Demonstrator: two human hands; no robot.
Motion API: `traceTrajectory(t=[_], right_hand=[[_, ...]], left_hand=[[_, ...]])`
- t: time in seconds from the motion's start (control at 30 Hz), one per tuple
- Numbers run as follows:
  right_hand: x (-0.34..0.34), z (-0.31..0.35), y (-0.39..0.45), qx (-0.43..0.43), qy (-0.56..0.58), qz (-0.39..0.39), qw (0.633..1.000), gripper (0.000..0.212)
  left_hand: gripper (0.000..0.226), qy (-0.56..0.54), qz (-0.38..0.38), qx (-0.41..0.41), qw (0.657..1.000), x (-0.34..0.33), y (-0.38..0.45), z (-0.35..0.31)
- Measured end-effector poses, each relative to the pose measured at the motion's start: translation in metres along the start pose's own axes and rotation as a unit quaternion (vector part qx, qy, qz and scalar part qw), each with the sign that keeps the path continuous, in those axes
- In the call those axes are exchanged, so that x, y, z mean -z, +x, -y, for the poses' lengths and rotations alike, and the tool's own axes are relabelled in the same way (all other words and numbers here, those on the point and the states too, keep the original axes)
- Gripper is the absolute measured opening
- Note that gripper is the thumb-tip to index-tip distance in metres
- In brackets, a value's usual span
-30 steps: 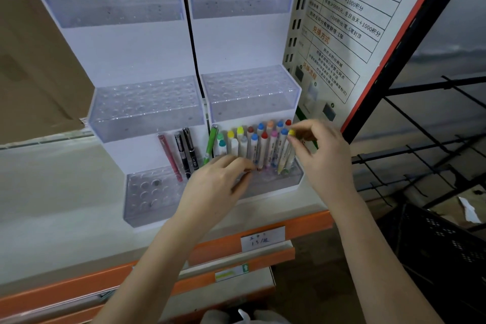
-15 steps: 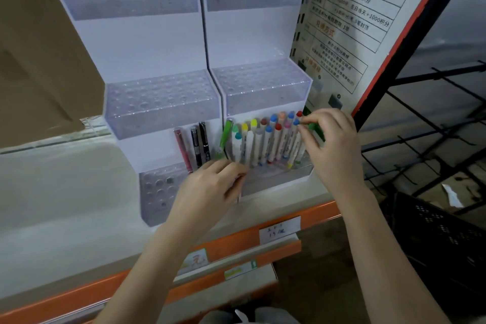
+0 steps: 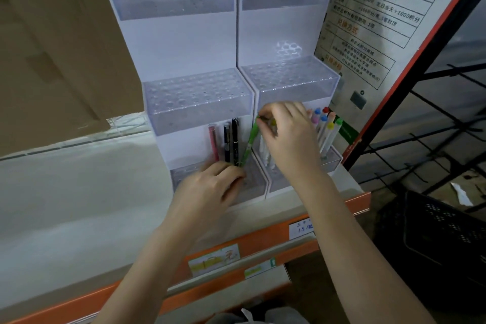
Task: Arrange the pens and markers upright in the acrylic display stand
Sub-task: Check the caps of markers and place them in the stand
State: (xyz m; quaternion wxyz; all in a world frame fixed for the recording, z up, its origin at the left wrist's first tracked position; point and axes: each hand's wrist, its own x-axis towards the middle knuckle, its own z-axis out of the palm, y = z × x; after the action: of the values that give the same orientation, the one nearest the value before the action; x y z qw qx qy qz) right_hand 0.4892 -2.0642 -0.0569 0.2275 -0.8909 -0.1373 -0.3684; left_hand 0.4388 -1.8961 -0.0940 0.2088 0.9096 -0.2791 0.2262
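Shelf edge (image 3: 357, 200): right hand (image 3: 286, 137) pinches green pen (image 3: 248, 143); left hand (image 3: 210, 187) seemingly relaxed.

My left hand (image 3: 210, 187) lies palm-down with loosely bent fingers low against the front of the acrylic display stand (image 3: 184, 42), forearm angling up from lower left, while my right hand (image 3: 286, 137) reaches higher across it, thumb and fingertips pinched together, wrist bent.

a shop: shelf price labels (image 3: 301, 230), acrylic pen display (image 3: 178, 42), points poster (image 3: 381, 16).
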Motion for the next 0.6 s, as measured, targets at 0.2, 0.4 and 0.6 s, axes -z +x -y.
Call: traceTrajectory(t=[0.2,0.4,0.6], right_hand=[[0.000,0.007,-0.001,-0.009,0.009,0.002,1.000,0.010],[0.000,0.012,-0.001,-0.034,0.060,-0.002,0.998,0.011],[0.003,0.016,0.003,-0.005,0.050,-0.020,0.999,0.012]], left_hand=[[0.028,-0.003,-0.003,-0.001,1.000,0.006,-0.001,0.006],[0.028,-0.009,0.005,-0.004,1.000,0.009,-0.002,0.008],[0.026,-0.002,-0.003,0.013,1.000,0.011,-0.006,0.018]])
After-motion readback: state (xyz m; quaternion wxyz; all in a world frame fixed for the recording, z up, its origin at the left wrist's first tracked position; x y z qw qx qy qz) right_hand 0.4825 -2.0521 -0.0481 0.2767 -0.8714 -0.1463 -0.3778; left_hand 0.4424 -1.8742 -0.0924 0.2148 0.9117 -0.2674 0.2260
